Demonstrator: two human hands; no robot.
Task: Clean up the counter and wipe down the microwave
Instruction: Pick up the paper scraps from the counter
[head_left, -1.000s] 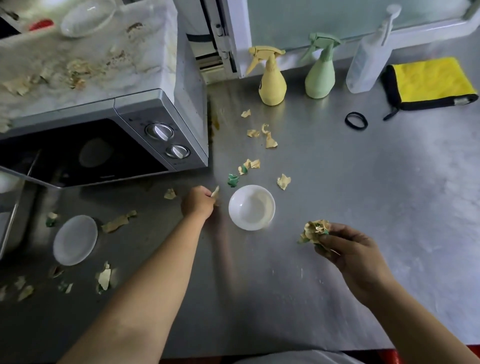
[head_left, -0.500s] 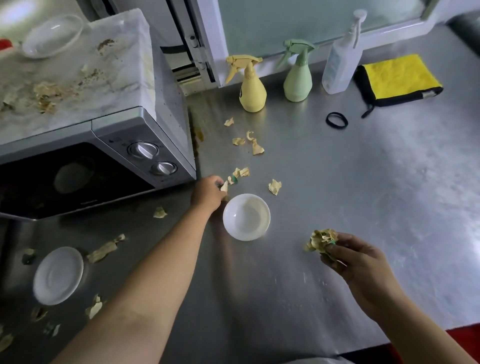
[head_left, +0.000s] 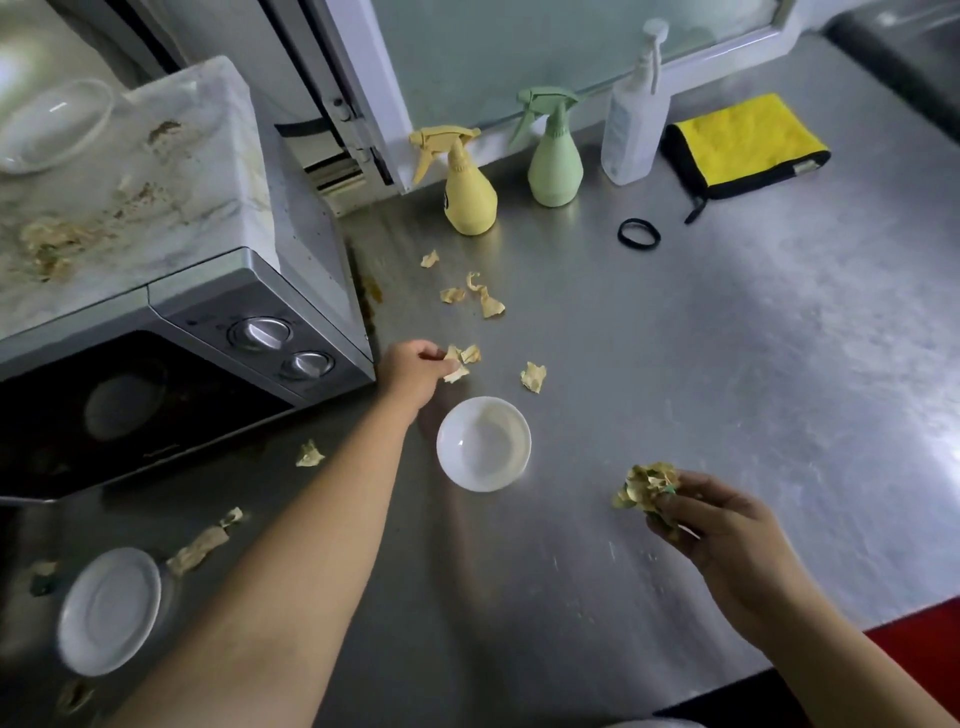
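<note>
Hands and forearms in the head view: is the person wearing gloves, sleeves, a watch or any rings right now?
Nothing worn shows. The left hand and right hand are bare, with no gloves. Both forearms are uncovered all the way to the frame's bottom edge, with no sleeve or cuff. No watch, bracelet or strap at either wrist. No ring shows on the visible fingers.

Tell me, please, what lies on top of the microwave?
On the microwave top lie a clear glass dish, dried peel scraps and brown stains. The far left of the top is outside the picture.

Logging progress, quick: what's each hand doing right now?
Left hand: pinching a peel scrap off the counter.
Right hand: gripping a wad of scraps.
</note>
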